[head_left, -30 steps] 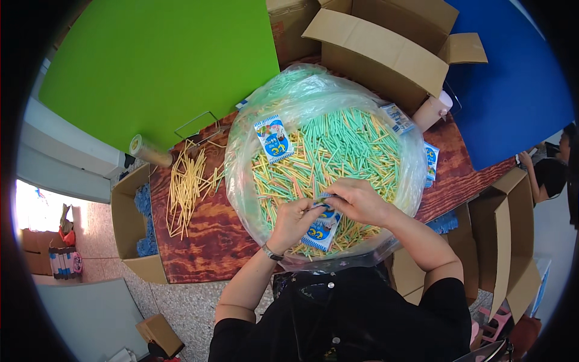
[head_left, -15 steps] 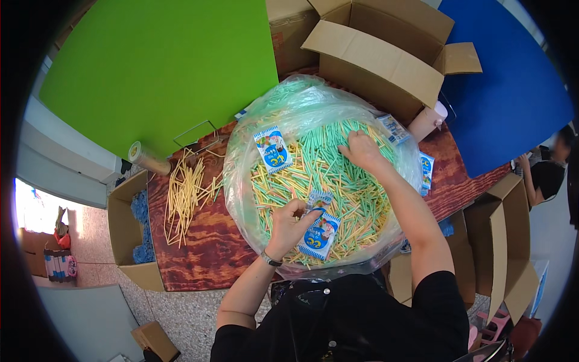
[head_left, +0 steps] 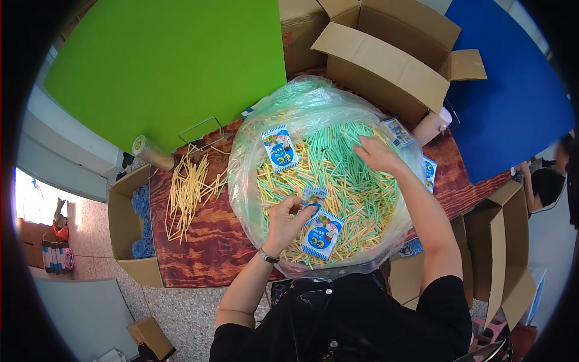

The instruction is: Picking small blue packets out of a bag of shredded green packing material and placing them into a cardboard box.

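A large clear plastic bag (head_left: 238, 187) lies open, full of thin pastel sticks (head_left: 356, 205) in green, yellow and pink. My left hand (head_left: 286, 224) is closed on a small blue-and-white packet (head_left: 314, 196) at the near left of the heap. Just below it, a second printed packet (head_left: 323, 235) lies on the sticks. Over the green part of the heap, my right hand (head_left: 380, 155) has its fingers bent together, tips touching the green sticks; whatever they grip is hidden. Another blue-and-white packet (head_left: 280, 149) rests at the bag's far left side.
Loose yellow sticks (head_left: 188, 193) lie on the red-brown table (head_left: 199, 265), near a clear cylindrical container (head_left: 151, 152). An open carton (head_left: 386, 63) and a pink cylinder (head_left: 432, 128) stand behind the bag. Cartons flank the table. Another person (head_left: 546, 184) is at the far right.
The whole view has shifted slightly. My right hand has drawn its fingers a little along the green sticks. My left hand still holds its packet in nearly the same place.
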A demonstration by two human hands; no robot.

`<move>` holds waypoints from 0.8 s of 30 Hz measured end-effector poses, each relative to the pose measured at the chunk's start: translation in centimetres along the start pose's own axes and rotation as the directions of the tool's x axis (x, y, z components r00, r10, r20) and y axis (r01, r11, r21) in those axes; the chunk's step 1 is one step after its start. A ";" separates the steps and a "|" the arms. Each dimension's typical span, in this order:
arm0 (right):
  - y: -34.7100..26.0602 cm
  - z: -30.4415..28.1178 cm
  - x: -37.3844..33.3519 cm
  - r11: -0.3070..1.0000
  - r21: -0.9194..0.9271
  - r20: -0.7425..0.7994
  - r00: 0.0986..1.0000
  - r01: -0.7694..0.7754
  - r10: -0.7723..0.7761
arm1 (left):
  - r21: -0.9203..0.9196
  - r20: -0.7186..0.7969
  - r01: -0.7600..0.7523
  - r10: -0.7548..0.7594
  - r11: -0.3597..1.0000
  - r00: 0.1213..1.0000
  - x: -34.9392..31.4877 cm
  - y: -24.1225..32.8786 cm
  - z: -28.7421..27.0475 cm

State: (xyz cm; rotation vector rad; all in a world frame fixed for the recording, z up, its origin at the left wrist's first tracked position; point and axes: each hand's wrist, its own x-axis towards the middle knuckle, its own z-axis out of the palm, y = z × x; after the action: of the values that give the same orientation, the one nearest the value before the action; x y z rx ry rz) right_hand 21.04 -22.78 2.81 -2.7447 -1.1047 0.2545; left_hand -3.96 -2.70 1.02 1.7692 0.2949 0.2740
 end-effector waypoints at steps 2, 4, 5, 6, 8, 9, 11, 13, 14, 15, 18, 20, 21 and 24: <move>-0.8 -1.6 -1.3 0.857 0.513 -0.013 0.998 0.059 -0.061 | -0.066 -0.007 0.015 -0.015 0.998 1.000 -0.1 -0.6 0.0; -0.8 -2.0 -2.3 0.793 0.608 0.001 0.999 0.042 -0.053 | -0.134 -0.003 0.025 -0.025 0.991 1.000 0.1 -0.5 0.3; -0.8 -2.1 -2.6 0.715 0.698 0.017 0.999 0.024 -0.050 | -0.085 0.010 0.019 -0.018 0.996 1.000 0.1 -0.4 0.3; -0.5 -2.4 -3.1 0.717 0.697 0.016 0.999 0.021 -0.044 | -0.035 0.028 0.011 -0.010 0.999 1.000 0.2 0.0 0.3; -0.4 -2.8 -3.6 0.635 0.756 0.319 0.937 -0.159 -0.145 | -0.164 0.034 0.008 -0.002 0.986 0.999 0.9 2.2 0.6; -1.1 -3.0 -4.0 0.634 0.757 0.325 0.933 -0.159 -0.155 | -0.286 0.032 0.007 0.002 0.958 1.000 1.2 2.9 0.8; -3.2 -3.4 -4.8 0.506 0.821 0.454 0.839 -0.264 -0.299 | -0.456 0.080 0.014 0.025 0.890 0.996 3.1 2.8 1.1; -4.0 -2.9 -5.1 0.469 0.836 0.470 0.812 -0.283 -0.347 | -0.613 0.128 0.021 0.073 0.790 0.989 4.7 2.7 2.0; -4.3 -2.6 -5.2 0.432 0.849 0.479 0.787 -0.303 -0.388 | -0.650 0.193 0.069 0.077 0.757 0.978 5.3 2.7 2.5; -4.5 -1.9 -5.4 0.329 0.862 0.494 0.787 -0.386 -0.369 | -0.681 0.263 0.121 0.088 0.722 0.961 5.6 2.7 3.3; -4.1 0.9 -5.4 0.157 0.884 0.462 0.768 -0.441 -0.443 | -0.732 0.296 0.199 0.041 0.652 0.954 4.9 3.6 5.1; -4.6 1.7 -5.9 0.173 0.863 0.502 0.768 -0.474 -0.397 | -0.737 0.316 0.239 0.010 0.633 0.949 4.6 3.3 5.2; -4.8 1.6 -6.0 0.179 0.867 0.495 0.766 -0.465 -0.411 | -0.748 0.283 0.211 0.015 0.630 0.959 4.6 3.1 5.1; -5.3 0.6 -6.1 0.208 0.867 0.498 0.783 -0.452 -0.374 | -0.725 0.173 0.111 0.024 0.679 0.985 4.5 2.2 3.6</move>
State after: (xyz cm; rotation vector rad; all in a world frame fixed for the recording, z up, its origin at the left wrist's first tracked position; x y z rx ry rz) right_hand 13.05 -23.27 4.01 -1.3862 -0.5044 1.4367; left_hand 1.61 -4.88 2.52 0.9614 0.0743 0.1669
